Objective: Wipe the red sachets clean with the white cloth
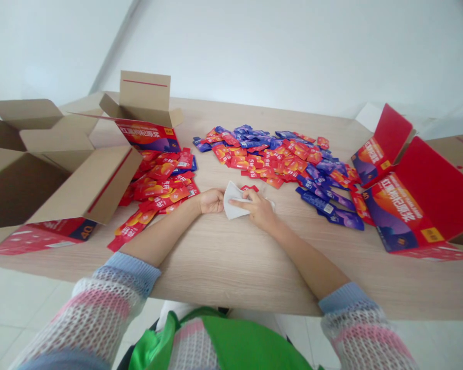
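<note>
My left hand [211,201] is closed at the left edge of a white tissue or cloth [232,199], near the middle of the table. From the right, my right hand [257,208] holds the same white piece, its fingers pressed on top of it. A red packet [250,188] shows just behind my right fingers, partly covered. Beyond my hands lies a wide heap of red and blue packets [270,156]. A second pile, mostly red packets [162,182], is beside my left forearm.
Open cardboard boxes stand at the left [57,180] and back left [148,134]. Two red and purple boxes [401,216] stand open at the right. The wooden table [235,267] ends in front of my body. A white wall [278,56] rises behind it.
</note>
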The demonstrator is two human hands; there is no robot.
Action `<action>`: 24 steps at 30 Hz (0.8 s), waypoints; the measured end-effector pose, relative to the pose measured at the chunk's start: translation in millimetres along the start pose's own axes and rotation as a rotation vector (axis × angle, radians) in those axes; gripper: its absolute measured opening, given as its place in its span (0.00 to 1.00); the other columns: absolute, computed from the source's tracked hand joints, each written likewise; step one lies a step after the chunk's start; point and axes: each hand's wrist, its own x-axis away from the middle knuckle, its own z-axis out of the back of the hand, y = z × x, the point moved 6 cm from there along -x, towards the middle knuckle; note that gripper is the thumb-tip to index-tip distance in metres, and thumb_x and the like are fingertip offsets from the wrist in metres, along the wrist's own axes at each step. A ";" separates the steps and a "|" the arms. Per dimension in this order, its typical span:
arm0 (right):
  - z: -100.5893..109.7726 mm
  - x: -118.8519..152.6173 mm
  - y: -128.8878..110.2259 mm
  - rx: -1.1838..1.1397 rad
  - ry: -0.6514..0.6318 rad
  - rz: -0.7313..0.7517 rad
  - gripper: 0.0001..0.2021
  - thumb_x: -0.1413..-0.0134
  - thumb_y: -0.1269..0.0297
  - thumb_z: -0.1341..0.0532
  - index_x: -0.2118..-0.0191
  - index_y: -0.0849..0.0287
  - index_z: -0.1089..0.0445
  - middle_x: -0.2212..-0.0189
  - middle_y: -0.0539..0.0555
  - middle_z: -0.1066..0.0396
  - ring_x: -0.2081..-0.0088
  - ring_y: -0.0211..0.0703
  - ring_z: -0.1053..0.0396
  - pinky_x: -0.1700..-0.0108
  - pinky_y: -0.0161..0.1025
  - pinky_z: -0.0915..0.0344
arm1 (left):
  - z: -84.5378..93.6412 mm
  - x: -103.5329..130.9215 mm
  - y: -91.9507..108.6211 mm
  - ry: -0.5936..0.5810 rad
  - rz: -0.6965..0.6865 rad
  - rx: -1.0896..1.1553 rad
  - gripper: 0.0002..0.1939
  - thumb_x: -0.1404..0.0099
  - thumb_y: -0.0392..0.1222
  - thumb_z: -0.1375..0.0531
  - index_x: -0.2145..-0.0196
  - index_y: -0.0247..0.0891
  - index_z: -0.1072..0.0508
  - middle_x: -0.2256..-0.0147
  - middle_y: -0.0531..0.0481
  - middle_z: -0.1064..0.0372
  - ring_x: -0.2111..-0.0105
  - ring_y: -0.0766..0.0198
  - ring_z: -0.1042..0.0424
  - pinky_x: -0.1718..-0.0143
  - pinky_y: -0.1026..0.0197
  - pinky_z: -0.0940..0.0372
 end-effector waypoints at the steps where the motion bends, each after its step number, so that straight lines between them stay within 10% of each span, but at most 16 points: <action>1: 0.0 -1.5 4.4 0.006 0.009 -0.045 0.33 0.46 0.79 0.50 0.41 0.35 0.39 0.52 0.51 0.41 0.54 0.40 0.39 0.57 0.33 0.41 | -0.5 0.3 -0.6 -0.008 0.011 0.005 0.26 0.47 0.17 0.50 0.51 0.25 0.32 0.65 0.41 0.25 0.62 0.57 0.24 0.54 0.58 0.34; 12: 3.8 4.4 88.0 0.105 0.144 -0.481 0.25 0.46 0.77 0.48 0.48 0.46 0.29 0.56 0.54 0.37 0.60 0.42 0.37 0.65 0.33 0.43 | -5.9 3.9 -2.1 -0.090 0.070 0.062 0.19 0.40 0.22 0.48 0.51 0.23 0.31 0.59 0.34 0.26 0.56 0.54 0.26 0.48 0.49 0.38; 17: 9.7 9.5 60.5 0.017 0.249 -0.319 0.28 0.48 0.80 0.48 0.46 0.44 0.31 0.53 0.53 0.38 0.56 0.43 0.38 0.60 0.34 0.41 | -1.7 1.4 -1.9 0.003 0.077 0.086 0.17 0.37 0.26 0.49 0.52 0.22 0.31 0.59 0.33 0.26 0.57 0.53 0.25 0.49 0.48 0.37; 24: -0.9 4.6 -9.4 -0.040 0.054 0.046 0.27 0.44 0.78 0.47 0.46 0.36 0.32 0.53 0.51 0.39 0.57 0.40 0.37 0.58 0.34 0.41 | 9.1 -5.8 -3.8 0.146 0.003 0.029 0.24 0.45 0.21 0.51 0.50 0.23 0.31 0.62 0.37 0.24 0.64 0.57 0.23 0.58 0.59 0.31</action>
